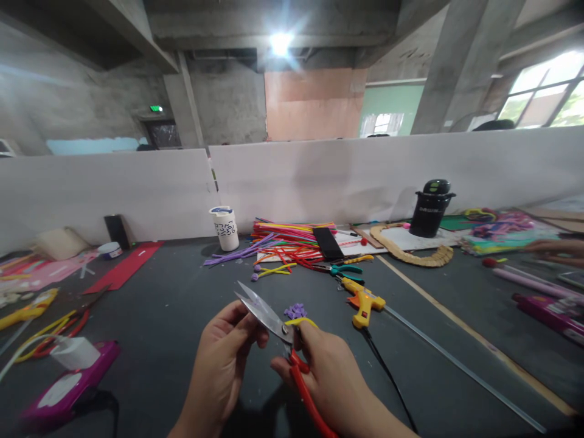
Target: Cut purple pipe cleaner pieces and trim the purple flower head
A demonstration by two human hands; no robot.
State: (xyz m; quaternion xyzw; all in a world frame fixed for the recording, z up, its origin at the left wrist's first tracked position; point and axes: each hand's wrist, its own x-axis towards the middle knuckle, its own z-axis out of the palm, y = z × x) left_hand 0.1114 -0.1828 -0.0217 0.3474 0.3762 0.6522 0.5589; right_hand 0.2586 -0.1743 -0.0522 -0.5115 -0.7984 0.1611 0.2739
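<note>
My right hand is closed around a pair of scissors with red handles, the blades slightly parted and pointing up and left. A short yellow stem sticks out by its fingers. Close to the blades, my left hand has its thumb and fingers pressed together; whatever they pinch is hidden. Just beyond the scissors lies a small heap of purple pieces. Farther back are two yellow stems with purple balls on their ends.
A yellow glue gun with a long glue stick and black cord lies right. Pliers, bundled pipe cleaners and a white cup stand or lie behind. Left is a magenta power strip. Another person's hand shows far right.
</note>
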